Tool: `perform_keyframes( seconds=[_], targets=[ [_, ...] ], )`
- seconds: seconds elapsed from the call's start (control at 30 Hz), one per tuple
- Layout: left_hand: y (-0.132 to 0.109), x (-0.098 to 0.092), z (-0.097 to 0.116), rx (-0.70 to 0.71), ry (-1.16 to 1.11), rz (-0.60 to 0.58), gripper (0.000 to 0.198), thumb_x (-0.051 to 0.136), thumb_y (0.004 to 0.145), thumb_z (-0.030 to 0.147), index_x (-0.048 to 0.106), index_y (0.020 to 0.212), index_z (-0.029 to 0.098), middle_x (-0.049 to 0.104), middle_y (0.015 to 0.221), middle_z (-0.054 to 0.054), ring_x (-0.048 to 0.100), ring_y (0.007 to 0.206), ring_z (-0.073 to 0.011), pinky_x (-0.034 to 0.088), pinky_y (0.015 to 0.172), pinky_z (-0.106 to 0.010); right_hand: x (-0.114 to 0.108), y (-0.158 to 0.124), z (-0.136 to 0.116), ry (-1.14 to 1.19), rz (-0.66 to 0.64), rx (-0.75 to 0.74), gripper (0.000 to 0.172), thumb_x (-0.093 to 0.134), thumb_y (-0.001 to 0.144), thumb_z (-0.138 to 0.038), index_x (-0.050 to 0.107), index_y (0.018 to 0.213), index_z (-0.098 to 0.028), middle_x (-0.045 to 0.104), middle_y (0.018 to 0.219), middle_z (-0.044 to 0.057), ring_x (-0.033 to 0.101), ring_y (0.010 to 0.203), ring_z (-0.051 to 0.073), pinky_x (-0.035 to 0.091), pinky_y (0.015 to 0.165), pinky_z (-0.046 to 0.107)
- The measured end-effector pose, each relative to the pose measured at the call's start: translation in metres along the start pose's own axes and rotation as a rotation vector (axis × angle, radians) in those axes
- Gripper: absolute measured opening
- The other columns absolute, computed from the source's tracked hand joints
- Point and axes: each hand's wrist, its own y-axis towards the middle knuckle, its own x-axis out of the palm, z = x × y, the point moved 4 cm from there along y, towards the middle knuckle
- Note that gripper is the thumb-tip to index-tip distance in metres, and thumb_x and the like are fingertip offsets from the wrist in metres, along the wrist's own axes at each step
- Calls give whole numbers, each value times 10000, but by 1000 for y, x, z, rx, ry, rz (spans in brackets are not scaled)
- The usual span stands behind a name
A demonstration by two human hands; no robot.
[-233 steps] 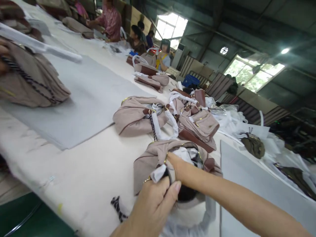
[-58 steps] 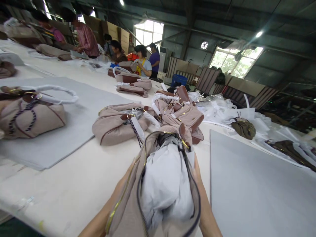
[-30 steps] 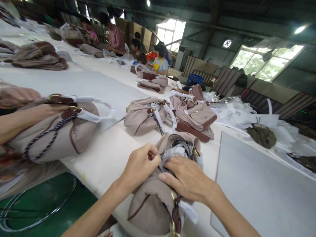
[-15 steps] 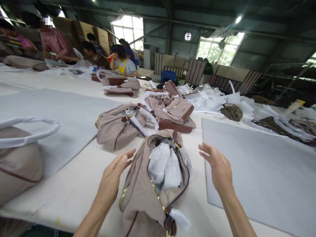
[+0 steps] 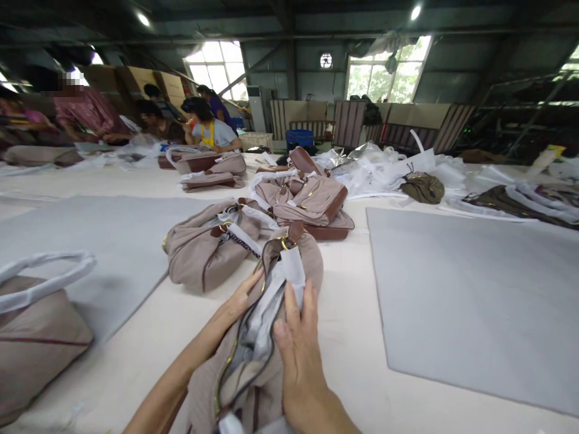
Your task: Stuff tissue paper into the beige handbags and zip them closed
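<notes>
Item: beige handbag (image 5: 271,313) stuffed with white paper (image 5: 271,301), on table (image 5: 353,313), long axis running away from wearer; left hand (image 5: 239,301) flat against its left flank, right hand (image 5: 298,355) apparently pressing the paper, fingers extended.

Both forearms reach forward, the left hand (image 5: 238,301) flat with fingers extended, the right hand (image 5: 298,355) pressing down, fingers together
</notes>
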Motion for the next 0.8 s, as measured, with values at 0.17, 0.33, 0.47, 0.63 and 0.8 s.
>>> perform_keyframes(
  seconds=[0.17,0.33,0.47,0.63,0.8],
  targets=[
    [7,-31,17,-39,209,-179,776,342,910,754,474,1509,279,290,1647,-18,202,1536,-346,116,1255,-541,37,-20,-21,29,12,-16,634,414,1046,-372,154,1617,-279,-70,1681,129,22,1529,392,309,1165,660],
    [10,-43,34,-1,585,-223,1001,677,769,660,355,1567,150,243,1652,-133,253,1511,-390,195,1229,-536,19,-30,-16,264,-65,-65,480,530,978,-509,611,1385,-267,343,1611,142,385,1441,408,474,1087,535],
    [20,-45,41,-41,619,-230,944,721,728,625,466,1510,162,338,1610,-142,363,1463,-398,259,1213,-517,-36,28,38,580,204,107,505,374,1026,-558,740,1019,-211,722,1183,102,648,1166,243,496,1040,386],
    [12,-58,58,-121,275,-114,772,803,663,582,656,1339,239,522,1509,-56,424,1433,-374,292,1218,-448,-25,126,85,852,-61,157,722,490,825,-822,763,1099,-213,687,1285,83,530,1331,272,308,1206,444],
    [-84,-62,25,-173,-352,606,652,686,741,622,699,1240,202,639,1390,-81,498,1379,-351,360,1196,-437,12,139,103,938,-371,252,820,517,758,-875,746,1171,-205,704,1259,99,577,1286,331,410,1123,509]
  ],
)
